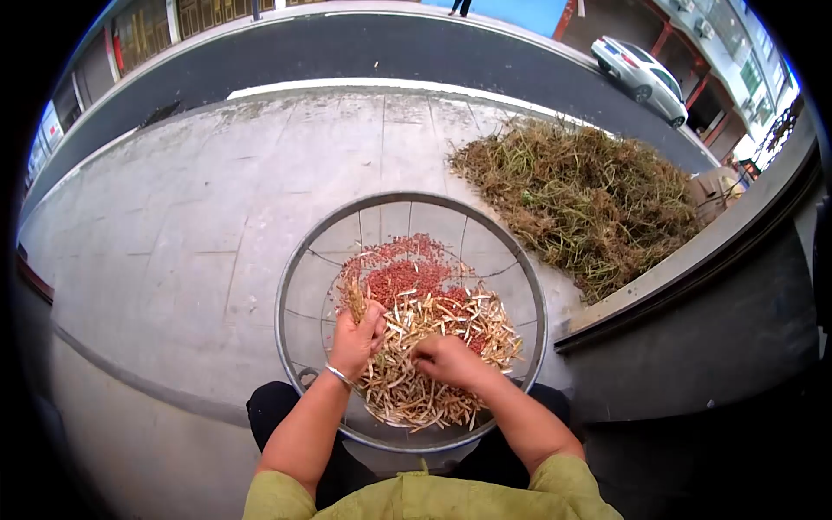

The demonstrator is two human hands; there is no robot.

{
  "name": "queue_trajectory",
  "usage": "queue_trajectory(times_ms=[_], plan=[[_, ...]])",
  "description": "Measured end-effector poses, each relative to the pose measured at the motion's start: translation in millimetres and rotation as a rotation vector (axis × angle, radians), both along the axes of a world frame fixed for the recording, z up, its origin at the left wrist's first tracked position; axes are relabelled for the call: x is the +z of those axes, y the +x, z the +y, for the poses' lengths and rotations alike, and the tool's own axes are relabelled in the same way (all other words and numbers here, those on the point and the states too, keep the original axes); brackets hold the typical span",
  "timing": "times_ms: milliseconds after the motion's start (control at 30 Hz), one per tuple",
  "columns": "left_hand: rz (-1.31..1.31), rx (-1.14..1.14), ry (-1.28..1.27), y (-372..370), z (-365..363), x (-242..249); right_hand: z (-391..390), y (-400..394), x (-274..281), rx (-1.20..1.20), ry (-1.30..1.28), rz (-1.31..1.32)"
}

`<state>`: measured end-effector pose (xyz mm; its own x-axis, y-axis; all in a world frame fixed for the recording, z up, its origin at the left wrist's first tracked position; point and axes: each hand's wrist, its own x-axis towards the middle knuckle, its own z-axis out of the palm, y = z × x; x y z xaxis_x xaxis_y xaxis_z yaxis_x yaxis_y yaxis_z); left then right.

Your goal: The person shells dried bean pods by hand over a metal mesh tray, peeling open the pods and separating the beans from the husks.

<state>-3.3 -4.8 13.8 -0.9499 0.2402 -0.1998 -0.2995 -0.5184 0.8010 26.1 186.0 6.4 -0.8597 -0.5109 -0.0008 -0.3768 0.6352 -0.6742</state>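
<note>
A round, shallow sieve (541, 334) with a metal rim rests across my lap. Dry, pale bean pods (433, 399) are heaped in its near half, and shelled red beans (407, 279) lie spread toward the far side. My left hand (357, 340), with a bracelet at the wrist, is closed round a small bunch of dry pods (354, 299) that sticks up past the fingers. Over the heap, my right hand (446, 360) has its fingers curled down into the pods. Its fingertips are partly hidden, so whatever they pinch cannot be made out.
A large pile of dried plant stalks (585, 199) lies on the paving (173, 234) at the right. Beside it, a dark wall or door edge (685, 286) runs along my right. Beyond the paving are a road (347, 52), a parked white car (641, 74) and a person's legs (460, 7).
</note>
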Motion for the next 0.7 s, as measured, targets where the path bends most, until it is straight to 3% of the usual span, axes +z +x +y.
queue_trajectory(times_ms=[133, 200, 367, 700], plan=[[0.033, -0.024, -0.119, 3, -1, 0, 18, -9, 21, -0.276, -0.303, -0.291], [0.087, -0.042, -0.196, 4, 1, -2, 23, -14, 26, -0.377, -0.626, -0.518], [0.024, 0.024, -0.217, -2, 8, -4, 40, -29, 32, -0.512, -1.203, -0.658], [-0.064, -0.117, -0.108, 8, 29, -25, 31, -29, 18, -0.564, -1.491, -0.735]])
